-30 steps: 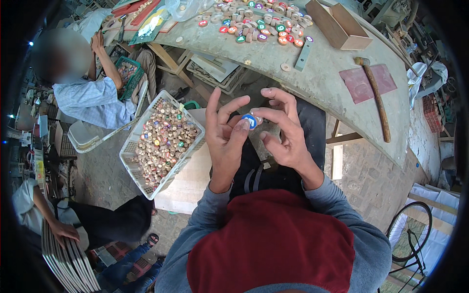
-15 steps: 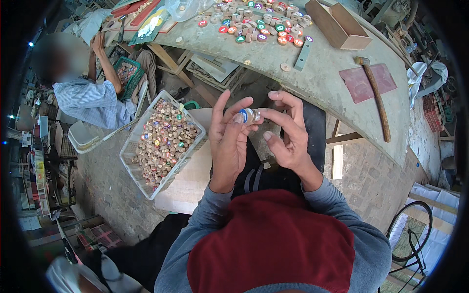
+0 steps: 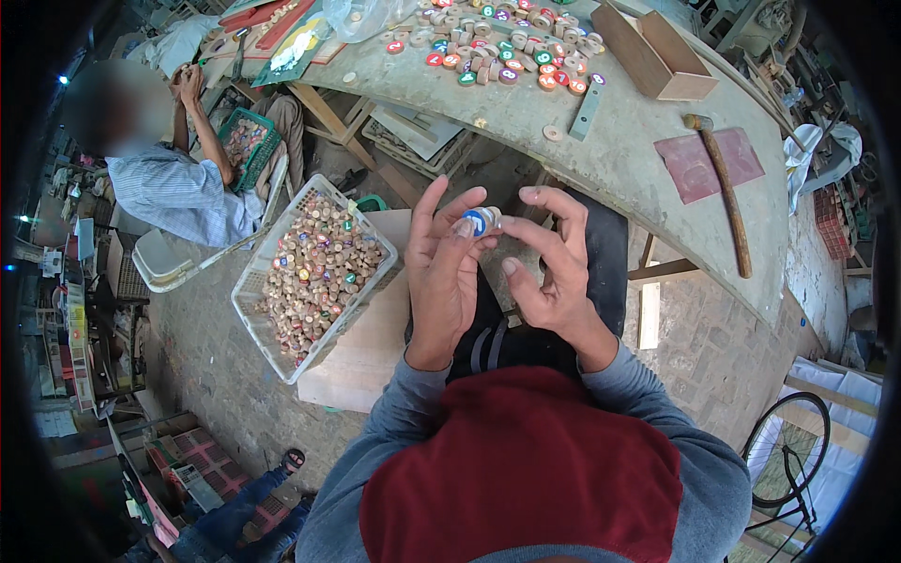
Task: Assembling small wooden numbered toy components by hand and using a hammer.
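The left hand point(image 3: 443, 272) has its grip clamped on a round, blue-faced wooden piece point(image 3: 480, 221), between the two hands. The right hand's point(image 3: 556, 286) grip stands apart, its index fingertip at the piece's right end, thumb lower and clear of it.

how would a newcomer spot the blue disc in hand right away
Find the big table, then look just below its curved edge for the left hand, with the right hand beside it. The left thumb and fingers hold the blue disc. Its white-marked blue face is up in the air, unlike the loose discs on the table.
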### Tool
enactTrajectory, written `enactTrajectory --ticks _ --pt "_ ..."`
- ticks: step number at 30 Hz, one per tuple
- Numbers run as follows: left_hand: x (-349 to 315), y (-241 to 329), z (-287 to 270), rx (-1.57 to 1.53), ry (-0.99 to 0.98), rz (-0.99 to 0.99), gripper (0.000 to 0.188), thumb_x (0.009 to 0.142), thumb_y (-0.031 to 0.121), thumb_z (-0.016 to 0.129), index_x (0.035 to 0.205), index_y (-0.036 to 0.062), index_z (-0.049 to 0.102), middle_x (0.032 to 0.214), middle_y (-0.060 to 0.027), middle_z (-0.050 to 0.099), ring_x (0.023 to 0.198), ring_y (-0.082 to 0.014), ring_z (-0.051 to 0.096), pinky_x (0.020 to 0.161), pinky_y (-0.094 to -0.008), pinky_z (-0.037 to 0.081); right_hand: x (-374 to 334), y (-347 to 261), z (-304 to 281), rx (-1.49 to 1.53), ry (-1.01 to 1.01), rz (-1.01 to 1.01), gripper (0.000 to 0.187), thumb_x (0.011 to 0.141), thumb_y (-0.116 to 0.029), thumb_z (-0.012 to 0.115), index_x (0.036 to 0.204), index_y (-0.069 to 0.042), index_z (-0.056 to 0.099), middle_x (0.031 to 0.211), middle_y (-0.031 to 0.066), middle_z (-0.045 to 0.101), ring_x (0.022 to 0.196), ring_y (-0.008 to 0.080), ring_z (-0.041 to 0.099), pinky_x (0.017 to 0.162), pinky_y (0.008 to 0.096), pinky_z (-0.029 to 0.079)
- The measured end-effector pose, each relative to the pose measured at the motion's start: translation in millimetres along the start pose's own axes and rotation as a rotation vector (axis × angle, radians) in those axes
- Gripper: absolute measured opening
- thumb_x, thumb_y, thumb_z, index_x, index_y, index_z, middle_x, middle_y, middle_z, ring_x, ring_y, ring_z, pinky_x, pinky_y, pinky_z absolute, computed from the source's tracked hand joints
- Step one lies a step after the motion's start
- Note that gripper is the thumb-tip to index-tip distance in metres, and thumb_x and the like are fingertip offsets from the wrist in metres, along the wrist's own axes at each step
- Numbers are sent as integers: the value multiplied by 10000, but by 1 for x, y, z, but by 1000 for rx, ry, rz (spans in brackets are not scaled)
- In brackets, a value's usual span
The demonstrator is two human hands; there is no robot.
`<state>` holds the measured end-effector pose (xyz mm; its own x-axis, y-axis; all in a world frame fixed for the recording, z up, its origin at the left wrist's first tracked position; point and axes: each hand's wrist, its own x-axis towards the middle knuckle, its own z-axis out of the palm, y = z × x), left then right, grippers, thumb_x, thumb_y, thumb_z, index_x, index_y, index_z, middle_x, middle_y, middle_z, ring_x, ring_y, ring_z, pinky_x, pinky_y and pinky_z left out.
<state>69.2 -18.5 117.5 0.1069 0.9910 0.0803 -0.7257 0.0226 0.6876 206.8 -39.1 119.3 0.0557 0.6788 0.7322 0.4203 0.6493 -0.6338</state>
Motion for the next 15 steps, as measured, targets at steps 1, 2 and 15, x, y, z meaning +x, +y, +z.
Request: enactTrajectory --ticks 1,2,15 --pt "0 0 -1 7 -13 6 549 952 24 511 1450 -32 287 1283 -209 542 1009 -205 634 813 -304 542 1 0 0 0 -1 -1 356 659 -18 650 1007 -61 711 1258 177 516 1161 341 478 1005 440 357" --pt "0 1 1 7 -13 7 549 952 24 511 1450 -32 287 1283 -209 542 1009 -205 634 813 -304 542 2 1 0 -22 -18 -19 347 661 -16 652 1001 -57 709 1250 175 520 1156 339 482 1004 437 361" --pt "-4 5 0 365 -94 375 825 796 -127 649 1487 -24 210 1215 -166 559 1078 -212 587 951 -338 473 -4 13 -4 200 35 20 427 748 -18 645 1168 13 570 1172 182 562 1067 301 541 961 392 409"
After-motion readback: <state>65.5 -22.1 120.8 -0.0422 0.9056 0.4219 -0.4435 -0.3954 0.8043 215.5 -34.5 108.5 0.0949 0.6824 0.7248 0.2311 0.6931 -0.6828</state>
